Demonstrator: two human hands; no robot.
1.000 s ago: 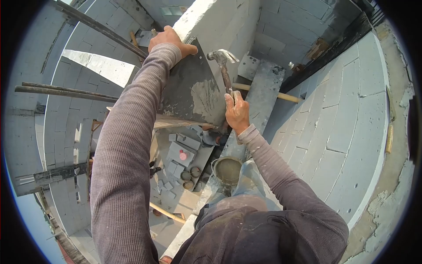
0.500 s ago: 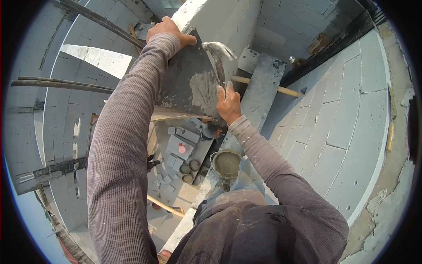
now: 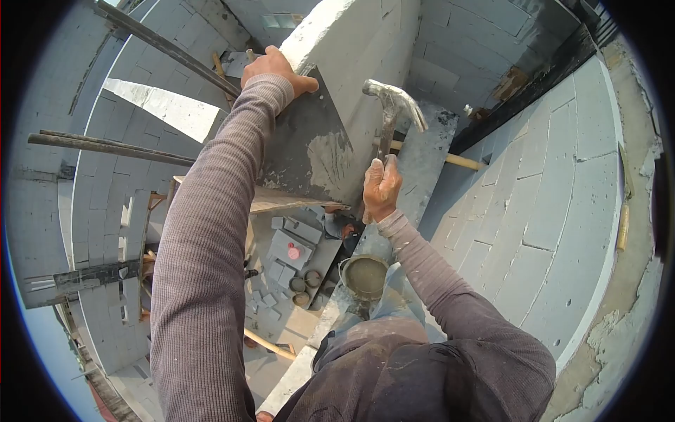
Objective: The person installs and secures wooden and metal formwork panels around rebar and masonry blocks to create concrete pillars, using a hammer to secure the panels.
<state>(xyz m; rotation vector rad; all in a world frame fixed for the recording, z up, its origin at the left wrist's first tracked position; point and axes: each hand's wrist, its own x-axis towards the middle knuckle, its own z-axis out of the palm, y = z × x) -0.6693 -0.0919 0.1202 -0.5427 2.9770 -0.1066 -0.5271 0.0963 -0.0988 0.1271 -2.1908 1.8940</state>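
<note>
My right hand [image 3: 382, 188] is closed around the handle of a claw hammer [image 3: 397, 105]. The hammer's steel head points upward and stands apart from the dark panel [image 3: 292, 144] to its left. A rough smear of dried mortar [image 3: 330, 163] covers part of that panel. At the panel's top corner, my left hand [image 3: 278, 74] grips over the edge, its thumb against the dark face and its other fingers partly hidden behind. Right beside this hand rises the pale top of a block wall [image 3: 320, 28].
A bucket of grey mortar [image 3: 365, 276] stands near my legs on a narrow plank [image 3: 422, 165]. Far below, another person [image 3: 337, 224] is beside blocks and small buckets [image 3: 301, 299]. Metal bars [image 3: 112, 145] jut in from the left. A curved block wall [image 3: 541, 190] runs along the right.
My right hand has drawn the hammer to the right, away from the panel's edge, and the whole head now shows. My left hand keeps its hold on the panel; the view has shifted slightly.
</note>
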